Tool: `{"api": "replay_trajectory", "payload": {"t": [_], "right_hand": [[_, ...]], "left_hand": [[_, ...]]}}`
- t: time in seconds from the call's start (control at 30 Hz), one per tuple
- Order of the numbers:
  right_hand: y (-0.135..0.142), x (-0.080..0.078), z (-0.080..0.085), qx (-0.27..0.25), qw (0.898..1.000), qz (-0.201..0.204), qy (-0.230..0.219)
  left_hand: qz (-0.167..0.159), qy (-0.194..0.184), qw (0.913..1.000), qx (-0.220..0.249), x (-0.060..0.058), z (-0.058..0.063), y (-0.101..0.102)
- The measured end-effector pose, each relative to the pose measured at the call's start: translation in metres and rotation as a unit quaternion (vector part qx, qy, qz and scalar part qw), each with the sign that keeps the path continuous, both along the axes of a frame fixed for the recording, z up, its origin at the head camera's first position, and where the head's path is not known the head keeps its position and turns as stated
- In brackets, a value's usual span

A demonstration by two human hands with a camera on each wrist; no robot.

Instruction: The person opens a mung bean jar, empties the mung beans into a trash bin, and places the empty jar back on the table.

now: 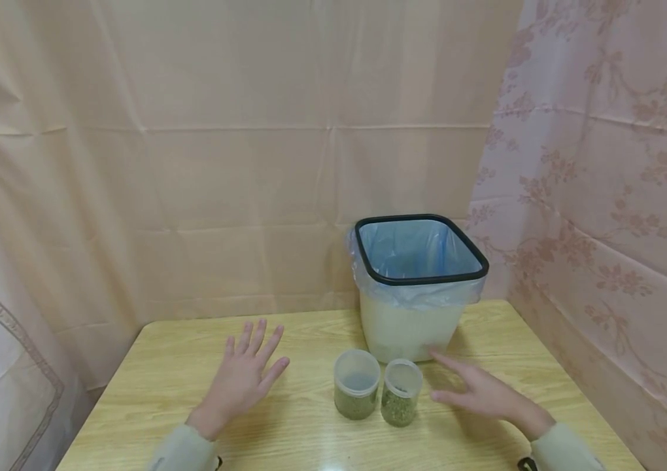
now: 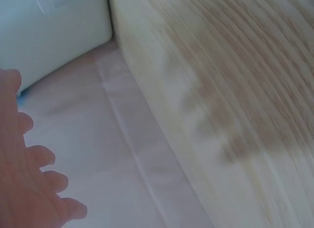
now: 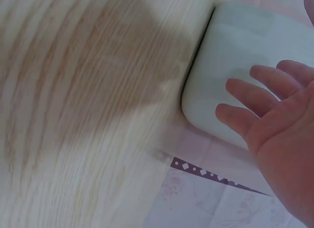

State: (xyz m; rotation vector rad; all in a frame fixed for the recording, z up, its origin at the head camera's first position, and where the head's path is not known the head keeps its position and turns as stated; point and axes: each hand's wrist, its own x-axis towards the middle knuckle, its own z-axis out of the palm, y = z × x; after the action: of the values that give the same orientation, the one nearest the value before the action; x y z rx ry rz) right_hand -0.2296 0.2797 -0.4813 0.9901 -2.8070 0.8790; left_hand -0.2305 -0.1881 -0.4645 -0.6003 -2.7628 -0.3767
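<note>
While left hand [image 1: 236,386] and right hand [image 1: 483,391] have fingers spread, 2 clear cylindrical plastic jars [image 1: 356,386] of green flakes stand at 7 o'clock from the white squarish plastic bin [image 1: 407,324]; a right-hand sweep toward 9 o'clock could topple the narrower jar [image 1: 399,402].

1. From my distant place, I am watching all three views, and I am finding no text, brand or number to read.
2. On the larger jar [image 1: 356,396] and the smaller jar [image 1: 399,407], I am reading no label.
3. On the bin [image 1: 407,327], I am likewise reading nothing.
4. On the dark band [image 3: 211,175], I am seeing diamond ornament, not letters.
</note>
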Motion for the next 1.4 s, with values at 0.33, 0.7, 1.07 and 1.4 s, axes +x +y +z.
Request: {"api": "replay_trajectory", "payload": {"t": [0.33,0.7,1.07,1.4], "right_hand": [[-0.013,0.000,-0.009,-0.006,1.000,0.022,-0.005],[-0.028,0.000,-0.019,-0.020,0.999,0.031,-0.008],[-0.039,-0.002,-0.023,-0.096,0.991,0.091,-0.026],[-0.045,-0.009,-0.032,-0.112,0.986,0.100,-0.079]], "left_hand": [[-0.051,0.016,0.9977,0.042,0.004,0.003,0.032],[-0.125,0.023,0.9892,0.072,0.015,0.002,0.066],[-0.183,0.095,0.9755,0.077,0.016,-0.005,0.091],[-0.255,0.125,0.9568,0.062,0.011,-0.002,0.114]]}}
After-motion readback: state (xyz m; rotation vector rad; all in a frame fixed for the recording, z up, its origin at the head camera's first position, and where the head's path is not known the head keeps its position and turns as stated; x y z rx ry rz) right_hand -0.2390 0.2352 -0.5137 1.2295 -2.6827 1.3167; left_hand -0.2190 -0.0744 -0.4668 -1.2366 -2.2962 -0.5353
